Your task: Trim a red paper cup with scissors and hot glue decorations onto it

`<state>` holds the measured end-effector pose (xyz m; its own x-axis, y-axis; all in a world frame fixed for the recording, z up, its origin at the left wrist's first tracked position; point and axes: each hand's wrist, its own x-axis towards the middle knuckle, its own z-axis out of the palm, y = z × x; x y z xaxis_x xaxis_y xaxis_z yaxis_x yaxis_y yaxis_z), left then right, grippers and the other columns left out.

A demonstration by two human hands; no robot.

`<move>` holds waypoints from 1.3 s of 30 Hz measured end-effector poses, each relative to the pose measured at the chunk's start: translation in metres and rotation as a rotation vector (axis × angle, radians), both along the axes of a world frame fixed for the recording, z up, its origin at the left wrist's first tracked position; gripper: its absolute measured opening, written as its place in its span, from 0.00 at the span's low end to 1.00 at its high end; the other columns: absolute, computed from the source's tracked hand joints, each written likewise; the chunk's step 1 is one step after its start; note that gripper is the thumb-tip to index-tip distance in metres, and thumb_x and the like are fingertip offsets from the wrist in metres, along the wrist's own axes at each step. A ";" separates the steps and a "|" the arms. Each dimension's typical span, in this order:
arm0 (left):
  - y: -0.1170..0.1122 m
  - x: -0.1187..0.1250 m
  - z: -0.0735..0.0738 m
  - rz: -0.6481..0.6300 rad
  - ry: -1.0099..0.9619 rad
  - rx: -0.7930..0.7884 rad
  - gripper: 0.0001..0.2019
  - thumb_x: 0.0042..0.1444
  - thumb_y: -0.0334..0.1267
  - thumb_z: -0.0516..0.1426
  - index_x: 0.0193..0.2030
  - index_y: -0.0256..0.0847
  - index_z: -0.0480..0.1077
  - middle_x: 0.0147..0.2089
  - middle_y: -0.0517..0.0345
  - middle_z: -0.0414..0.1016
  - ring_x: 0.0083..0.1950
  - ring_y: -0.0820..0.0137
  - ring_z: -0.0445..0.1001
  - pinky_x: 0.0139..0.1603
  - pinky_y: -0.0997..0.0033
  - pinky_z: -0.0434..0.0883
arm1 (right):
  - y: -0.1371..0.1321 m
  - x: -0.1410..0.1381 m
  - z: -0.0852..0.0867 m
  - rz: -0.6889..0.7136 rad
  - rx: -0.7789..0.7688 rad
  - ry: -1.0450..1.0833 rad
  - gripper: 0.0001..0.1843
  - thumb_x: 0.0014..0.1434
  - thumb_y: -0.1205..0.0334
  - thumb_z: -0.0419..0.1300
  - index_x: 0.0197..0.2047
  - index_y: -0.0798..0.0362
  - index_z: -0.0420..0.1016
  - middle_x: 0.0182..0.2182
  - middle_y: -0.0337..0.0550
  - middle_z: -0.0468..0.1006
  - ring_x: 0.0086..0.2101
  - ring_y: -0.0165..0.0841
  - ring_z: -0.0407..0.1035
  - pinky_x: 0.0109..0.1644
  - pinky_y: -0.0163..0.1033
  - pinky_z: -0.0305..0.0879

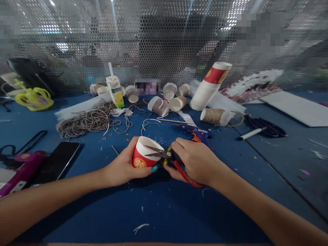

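Observation:
My left hand (122,163) is wrapped round a red and white paper cup (140,154), which tilts with its mouth toward the right. A gold round emblem shows on the cup's side. In my right hand (196,159) I grip a pair of scissors (183,171) with red handles. The blades are parted and lie at the cup's rim, pointing left; whether they touch the paper I cannot tell. Part of the scissors' handles is hidden by my right fingers.
Behind my hands lie a blue glue gun (201,133), twine-wrapped cups (159,106) and a leaning stack of paper cups (208,89). Tangled grey cord (84,121) and a juice carton (115,92) stand left of these. A phone (60,159) and a purple glue gun (23,171) lie far left.

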<state>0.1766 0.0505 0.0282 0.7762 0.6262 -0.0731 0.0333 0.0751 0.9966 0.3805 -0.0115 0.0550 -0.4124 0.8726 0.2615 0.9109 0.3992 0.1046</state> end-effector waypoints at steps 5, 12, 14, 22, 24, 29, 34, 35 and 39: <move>0.000 0.000 -0.001 -0.014 -0.013 0.010 0.25 0.46 0.30 0.61 0.49 0.43 0.55 0.40 0.61 0.69 0.37 0.76 0.69 0.35 0.78 0.69 | -0.001 0.002 -0.003 0.016 0.008 -0.045 0.13 0.53 0.55 0.54 0.28 0.57 0.67 0.23 0.43 0.68 0.21 0.30 0.62 0.23 0.33 0.50; 0.002 -0.001 -0.006 0.057 -0.019 0.028 0.28 0.45 0.34 0.64 0.50 0.44 0.54 0.43 0.58 0.69 0.40 0.71 0.70 0.39 0.74 0.70 | 0.001 -0.002 -0.010 -0.063 0.054 0.170 0.07 0.51 0.65 0.52 0.23 0.53 0.60 0.19 0.38 0.65 0.18 0.26 0.57 0.22 0.32 0.50; 0.002 -0.001 -0.007 0.103 -0.018 0.019 0.30 0.45 0.35 0.64 0.52 0.44 0.54 0.45 0.57 0.68 0.42 0.70 0.70 0.41 0.72 0.71 | 0.003 -0.003 -0.010 -0.151 0.079 0.339 0.09 0.51 0.66 0.51 0.21 0.51 0.56 0.17 0.35 0.62 0.17 0.24 0.55 0.22 0.30 0.50; 0.004 0.000 -0.014 0.113 -0.092 -0.026 0.29 0.49 0.35 0.61 0.56 0.46 0.53 0.51 0.55 0.65 0.48 0.68 0.68 0.48 0.69 0.68 | 0.005 0.005 -0.007 -0.079 0.135 0.260 0.13 0.52 0.52 0.52 0.24 0.52 0.59 0.20 0.37 0.64 0.19 0.27 0.57 0.21 0.32 0.51; 0.005 0.000 -0.015 0.100 -0.099 -0.020 0.29 0.48 0.34 0.61 0.55 0.46 0.54 0.50 0.56 0.66 0.47 0.69 0.68 0.47 0.70 0.69 | 0.004 0.004 -0.005 -0.091 0.177 0.170 0.14 0.52 0.51 0.52 0.27 0.53 0.62 0.22 0.40 0.67 0.21 0.29 0.60 0.22 0.32 0.52; 0.005 0.000 -0.014 0.112 -0.075 0.015 0.29 0.47 0.35 0.63 0.53 0.45 0.54 0.48 0.57 0.66 0.45 0.71 0.68 0.46 0.71 0.69 | 0.005 0.004 -0.003 -0.145 0.246 0.034 0.15 0.51 0.51 0.53 0.31 0.57 0.66 0.27 0.45 0.70 0.28 0.34 0.66 0.25 0.33 0.55; 0.004 0.000 -0.009 0.113 -0.017 0.085 0.28 0.47 0.37 0.62 0.53 0.44 0.53 0.51 0.54 0.66 0.49 0.68 0.68 0.51 0.66 0.67 | 0.008 0.006 -0.004 -0.152 0.143 0.020 0.16 0.51 0.50 0.53 0.32 0.57 0.68 0.28 0.46 0.71 0.28 0.34 0.67 0.25 0.34 0.55; 0.004 0.000 -0.009 0.104 -0.012 0.104 0.28 0.48 0.37 0.62 0.53 0.44 0.53 0.52 0.53 0.66 0.50 0.67 0.67 0.52 0.65 0.67 | 0.008 0.006 -0.004 -0.144 0.124 0.027 0.16 0.51 0.51 0.54 0.32 0.57 0.68 0.28 0.45 0.72 0.28 0.34 0.67 0.26 0.34 0.55; 0.004 0.000 -0.011 0.078 -0.003 0.171 0.29 0.49 0.37 0.61 0.54 0.44 0.51 0.53 0.51 0.65 0.52 0.65 0.67 0.53 0.62 0.66 | 0.005 0.005 -0.003 -0.101 0.122 0.040 0.13 0.51 0.53 0.55 0.31 0.56 0.68 0.27 0.44 0.72 0.28 0.33 0.66 0.27 0.34 0.55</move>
